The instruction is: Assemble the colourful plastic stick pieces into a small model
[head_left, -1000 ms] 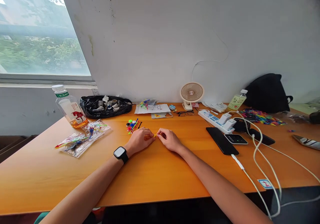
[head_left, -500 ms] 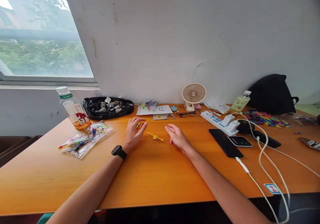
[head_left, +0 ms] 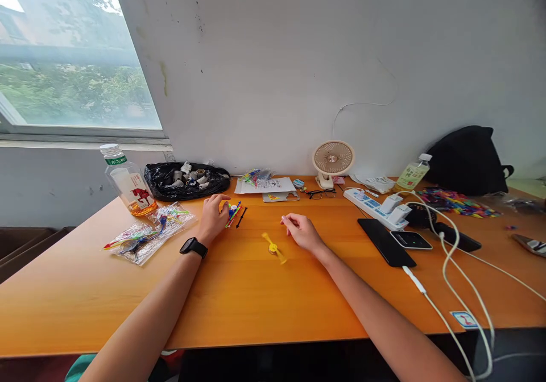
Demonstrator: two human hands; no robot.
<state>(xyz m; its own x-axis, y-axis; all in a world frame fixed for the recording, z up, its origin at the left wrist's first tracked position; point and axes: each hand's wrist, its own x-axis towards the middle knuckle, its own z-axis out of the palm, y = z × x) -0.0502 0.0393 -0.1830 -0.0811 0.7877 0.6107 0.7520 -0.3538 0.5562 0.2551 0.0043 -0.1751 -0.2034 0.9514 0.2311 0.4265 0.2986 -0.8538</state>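
A small yellow spinning toy (head_left: 273, 247) with a stick through a disc lies on the orange table (head_left: 256, 297), free of both hands. My left hand (head_left: 212, 217), with a black watch on the wrist, rests on a small pile of coloured discs and sticks (head_left: 234, 211); whether its fingers grip one is hidden. My right hand (head_left: 301, 230) lies on the table just right of the yellow toy, fingers loosely curled, holding nothing.
At the left are a clear bag of coloured pieces (head_left: 147, 234), a drink bottle (head_left: 128, 184) and a black bag (head_left: 185, 180). Papers (head_left: 267, 186), a small fan (head_left: 332, 160), glasses, a power strip (head_left: 375, 204), phones (head_left: 386, 241), cables and a black backpack (head_left: 467, 160) lie behind and right.
Both hands let go of the yellow toy, which moved toward me on the table. My left hand went left to the pile of coloured pieces; my right hand drew back slightly.
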